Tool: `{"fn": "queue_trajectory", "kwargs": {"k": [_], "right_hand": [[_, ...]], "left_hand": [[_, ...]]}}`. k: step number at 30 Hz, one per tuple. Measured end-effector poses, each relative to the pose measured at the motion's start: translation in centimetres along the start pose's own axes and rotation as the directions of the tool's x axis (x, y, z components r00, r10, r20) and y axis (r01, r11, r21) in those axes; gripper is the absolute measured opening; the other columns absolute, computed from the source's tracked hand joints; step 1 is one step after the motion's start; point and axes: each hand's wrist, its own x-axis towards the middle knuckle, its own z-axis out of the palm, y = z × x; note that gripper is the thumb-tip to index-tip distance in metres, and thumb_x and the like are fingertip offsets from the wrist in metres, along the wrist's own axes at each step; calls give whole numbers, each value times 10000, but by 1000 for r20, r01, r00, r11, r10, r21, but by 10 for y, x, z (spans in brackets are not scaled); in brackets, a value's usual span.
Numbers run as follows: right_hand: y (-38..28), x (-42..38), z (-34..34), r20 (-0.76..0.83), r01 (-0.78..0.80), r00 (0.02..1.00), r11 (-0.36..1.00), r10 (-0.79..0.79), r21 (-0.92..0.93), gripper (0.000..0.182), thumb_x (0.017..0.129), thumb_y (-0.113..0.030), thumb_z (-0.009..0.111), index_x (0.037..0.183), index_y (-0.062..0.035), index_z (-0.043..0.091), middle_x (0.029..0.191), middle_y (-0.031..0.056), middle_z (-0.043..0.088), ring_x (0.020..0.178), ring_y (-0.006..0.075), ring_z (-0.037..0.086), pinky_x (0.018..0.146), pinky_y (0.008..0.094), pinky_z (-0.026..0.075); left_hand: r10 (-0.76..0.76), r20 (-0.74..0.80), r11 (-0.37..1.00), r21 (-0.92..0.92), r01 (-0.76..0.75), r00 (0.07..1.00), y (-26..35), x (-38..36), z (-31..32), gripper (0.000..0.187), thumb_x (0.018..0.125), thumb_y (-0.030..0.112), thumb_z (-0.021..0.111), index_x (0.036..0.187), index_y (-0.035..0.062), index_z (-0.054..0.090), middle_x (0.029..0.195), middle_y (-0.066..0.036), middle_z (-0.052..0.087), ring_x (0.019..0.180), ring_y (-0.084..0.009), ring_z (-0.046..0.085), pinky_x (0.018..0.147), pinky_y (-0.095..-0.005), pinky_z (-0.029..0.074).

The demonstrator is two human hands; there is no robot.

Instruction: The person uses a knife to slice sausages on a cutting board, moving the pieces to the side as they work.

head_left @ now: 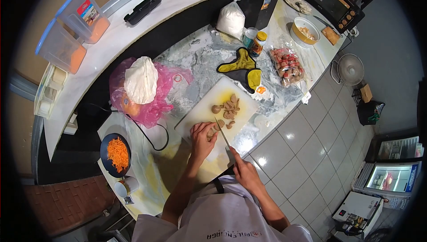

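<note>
A white cutting board (195, 115) lies at an angle on the counter in front of me. My right hand (244, 171) grips a knife (223, 136) by its handle, the blade over the board beside my left fingertips. With curled fingers, my left hand (203, 137) presses on a brown meatball-like piece (211, 134), partly hidden under the fingers. Cut brown pieces (231, 107) are heaped farther up the board, and a rounder whole one (216, 109) sits left of them.
Yellow-black gloves (242, 66), a yellow-lidded jar (258, 44) and a bag of brown balls (288, 67) lie beyond the board. Left are a pink plastic bag (153, 108), a black cable (155, 148), a plate of shredded carrot (117, 153) and a mug (126, 187).
</note>
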Motion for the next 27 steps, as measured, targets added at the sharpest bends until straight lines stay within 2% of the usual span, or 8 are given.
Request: {"fn": "queue_trajectory", "kwargs": {"k": [3,6,12,15,22,27], "right_hand": [[-1,1,-3,-6,7,1000,1000,-7,-6,839,900,32,599,1640,-202,280,787,210,661,723,422,665,725,512,516],[-5,2,-8,35,-45,998,998,47,-44,832,897,5,622,1628,-211,290,1080,242,708,895,470,692,797,552,557],[-10,-1,-8,13,2,1000,993,0,-120,836,894,4,625,1632,-207,293,1063,248,708,884,471,691,778,550,559],[-7,-1,-5,-17,35,999,993,-37,-116,864,884,39,620,1644,-213,295,823,200,668,744,405,673,745,501,539],[-1,0,-7,-3,56,998,991,-57,-123,862,877,47,625,1637,-221,320,874,192,680,756,398,675,748,496,542],[1,0,-9,-4,76,997,984,-77,-162,862,876,45,630,1636,-221,322,914,194,681,761,398,674,746,497,545]], "left_hand": [[6,-14,1000,-1,-6,1000,-1,-1,0,350,795,135,810,1136,110,734,1161,-57,705,1133,-290,600,1062,-460,396],[37,-40,999,40,-35,999,0,-5,0,323,806,148,805,1123,105,761,1169,-53,702,1157,-286,588,1081,-475,379],[51,-46,974,223,-39,998,19,-12,-1,347,834,132,772,1175,69,762,1275,-95,642,1252,-345,519,1081,-521,382],[51,-24,967,253,-43,998,20,-16,0,344,864,170,750,1190,59,754,1323,-101,606,1285,-345,491,1105,-545,358],[103,-2,947,305,-97,995,16,-23,7,418,879,150,717,1274,13,693,1394,-147,559,1354,-378,444,1143,-598,338],[109,-17,954,284,-99,994,18,-27,11,418,863,84,689,1258,-51,676,1438,-206,522,1365,-421,427,1165,-612,317]]}}
